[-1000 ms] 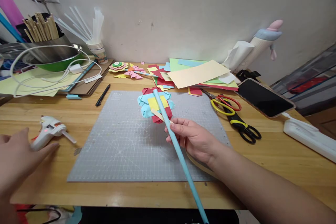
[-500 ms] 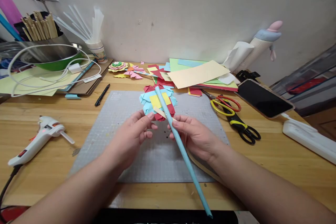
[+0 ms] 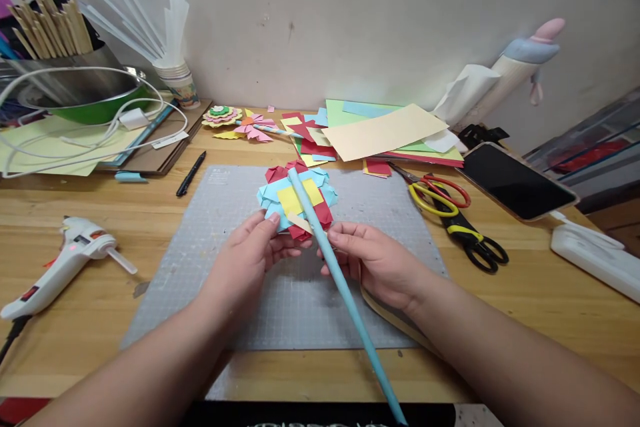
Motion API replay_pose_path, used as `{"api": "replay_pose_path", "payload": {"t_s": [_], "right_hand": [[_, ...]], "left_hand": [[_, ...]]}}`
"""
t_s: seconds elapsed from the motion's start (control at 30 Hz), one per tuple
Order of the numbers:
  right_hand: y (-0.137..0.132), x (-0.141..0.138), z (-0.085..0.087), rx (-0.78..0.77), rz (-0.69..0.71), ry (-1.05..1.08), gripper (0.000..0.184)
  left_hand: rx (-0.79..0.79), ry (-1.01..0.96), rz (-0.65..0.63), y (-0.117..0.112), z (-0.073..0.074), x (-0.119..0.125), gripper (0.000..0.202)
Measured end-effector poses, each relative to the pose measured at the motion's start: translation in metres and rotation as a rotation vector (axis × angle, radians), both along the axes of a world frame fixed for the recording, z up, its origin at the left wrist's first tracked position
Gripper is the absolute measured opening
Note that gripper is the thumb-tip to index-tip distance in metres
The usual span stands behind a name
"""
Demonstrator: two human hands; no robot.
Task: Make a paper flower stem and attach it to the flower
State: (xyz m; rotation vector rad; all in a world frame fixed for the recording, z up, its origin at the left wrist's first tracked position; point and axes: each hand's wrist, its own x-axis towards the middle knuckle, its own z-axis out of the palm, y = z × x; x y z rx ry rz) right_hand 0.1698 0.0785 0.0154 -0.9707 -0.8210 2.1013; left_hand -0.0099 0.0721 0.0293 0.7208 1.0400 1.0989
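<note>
A folded paper flower [image 3: 280, 200] of light blue, red and yellow pieces is fixed to the top of a long light blue paper stick [image 3: 350, 300], held over the grey cutting mat [image 3: 210, 247]. My right hand [image 3: 375, 263] is closed round the stick just below the flower, with a beige paper strip [image 3: 390, 313] trailing under the wrist. My left hand [image 3: 247, 260] pinches the flower's lower left edge with thumb and fingers. A small beige strip [image 3: 299, 221] lies across the stick between the two hands.
A white glue gun [image 3: 60, 263] lies left of the mat. Scissors [image 3: 450, 213] and a phone [image 3: 515, 181] are on the right. Coloured paper sheets [image 3: 385, 133], paper flowers [image 3: 240, 123], a black pen [image 3: 191, 173] and a cup of straws [image 3: 175, 77] stand at the back.
My left hand has come from beside the glue gun to the flower and now grips its lower left edge. The right hand keeps hold of the stick.
</note>
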Motion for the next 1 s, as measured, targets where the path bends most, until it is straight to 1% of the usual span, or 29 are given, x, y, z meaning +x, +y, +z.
{"api": "replay_pose_path", "payload": {"t_s": [0.13, 0.33, 0.47, 0.63, 0.77, 0.9, 1.0], "right_hand": [[0.0017, 0.0029, -0.0007, -0.005, 0.054, -0.035, 0.015], [0.0026, 0.0047, 0.0013, 0.020, 0.110, -0.039, 0.019], [0.0033, 0.0046, 0.0025, 0.007, 0.095, -0.036, 0.020], [0.0053, 0.0053, 0.0008, 0.041, 0.085, -0.051, 0.017], [0.0067, 0.0069, 0.0012, 0.053, 0.090, -0.064, 0.017], [0.0064, 0.0065, 0.0024, 0.021, 0.121, -0.029, 0.019], [0.0060, 0.0059, 0.0008, -0.024, 0.116, 0.003, 0.019]], "left_hand": [[-0.021, -0.012, 0.007, 0.0001, 0.0017, -0.0003, 0.023], [-0.018, -0.007, 0.020, 0.0004, 0.0004, -0.0017, 0.024], [-0.009, 0.007, -0.002, 0.0009, -0.0003, -0.0012, 0.028], [-0.019, 0.000, -0.024, -0.0003, -0.0012, -0.0009, 0.023], [-0.020, -0.012, -0.036, -0.0003, -0.0020, -0.0010, 0.024], [-0.014, -0.017, -0.039, 0.0006, -0.0018, -0.0010, 0.023], [-0.011, -0.007, -0.036, 0.0007, -0.0018, -0.0009, 0.023]]}}
